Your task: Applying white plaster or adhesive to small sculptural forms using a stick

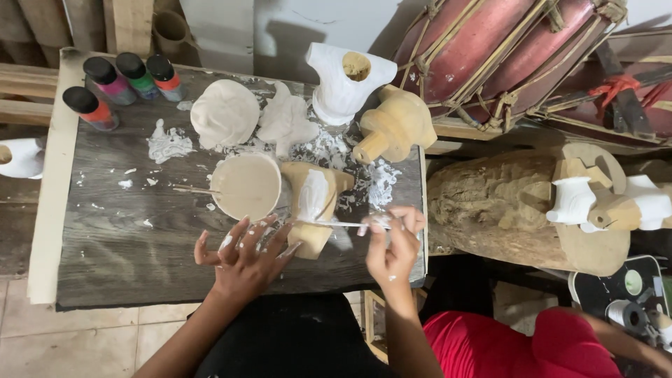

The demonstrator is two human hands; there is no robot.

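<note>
bowl (pixel 246 185) left of figure (pixel 313 203) — on table (pixel 126 238)

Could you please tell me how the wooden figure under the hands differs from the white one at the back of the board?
The figure under the hands lies flat; the white figure stands upright. The lying one is mostly bare wood with a white patch; the standing one is white all over. The left hand steadies the lying one; nothing touches the other. Both look carved.

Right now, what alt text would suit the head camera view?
A right hand draws a thin brush across a wooden figure steadied by the left hand, beside a bowl of white paint on a dark wooden table.
</note>
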